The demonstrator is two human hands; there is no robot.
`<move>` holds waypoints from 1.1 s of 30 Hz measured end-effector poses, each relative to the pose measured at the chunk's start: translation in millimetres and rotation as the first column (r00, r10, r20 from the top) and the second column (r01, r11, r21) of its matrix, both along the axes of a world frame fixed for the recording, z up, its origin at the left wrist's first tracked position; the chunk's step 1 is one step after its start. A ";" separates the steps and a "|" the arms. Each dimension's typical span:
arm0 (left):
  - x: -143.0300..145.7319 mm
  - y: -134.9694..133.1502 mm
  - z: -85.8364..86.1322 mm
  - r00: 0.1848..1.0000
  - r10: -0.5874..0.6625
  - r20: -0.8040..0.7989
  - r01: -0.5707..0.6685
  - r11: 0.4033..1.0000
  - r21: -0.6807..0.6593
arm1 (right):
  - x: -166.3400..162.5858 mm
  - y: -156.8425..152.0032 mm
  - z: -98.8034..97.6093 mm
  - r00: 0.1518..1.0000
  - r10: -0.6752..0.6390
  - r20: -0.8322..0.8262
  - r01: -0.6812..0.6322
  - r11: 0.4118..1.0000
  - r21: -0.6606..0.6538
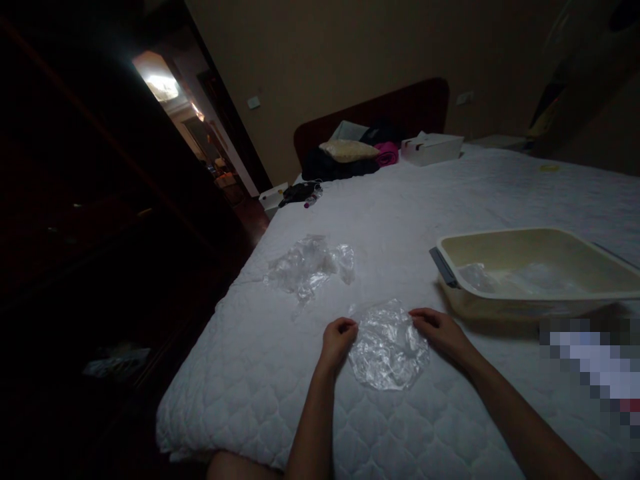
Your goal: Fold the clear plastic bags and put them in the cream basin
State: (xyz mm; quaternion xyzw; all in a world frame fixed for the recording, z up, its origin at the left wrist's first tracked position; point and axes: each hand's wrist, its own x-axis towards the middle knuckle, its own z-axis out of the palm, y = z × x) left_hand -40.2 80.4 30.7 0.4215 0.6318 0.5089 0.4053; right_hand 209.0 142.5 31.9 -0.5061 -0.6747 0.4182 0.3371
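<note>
On a white quilted bed (275,373), a rounded, crinkled piece of transparent plastic (387,353) lies spread between a person's two bare hands. The left hand (339,340) appears to pinch its left edge between thumb and fingers; the right hand (441,330) looks to have its upper right edge in a similar grip. The film is likely light, limp and a little slippery, easily torn or creased, and best held by its rim. Beyond the left hand sits a crumpled plastic heap (305,267), well apart from the piece. A cream bin (500,308) with a grey handle (443,268) stands just beyond the right hand, its wall limiting reach on that side. Open room runs across the quilt toward the headboard (425,100); to the left, the bed's edge drops into shadow.
</note>
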 end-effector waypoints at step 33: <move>-5.3 -6.5 3.6 0.989 -0.043 0.140 0.034 0.997 0.068 | 17.3 -74.1 30.6 0.876 -0.234 0.422 0.223 0.972 0.077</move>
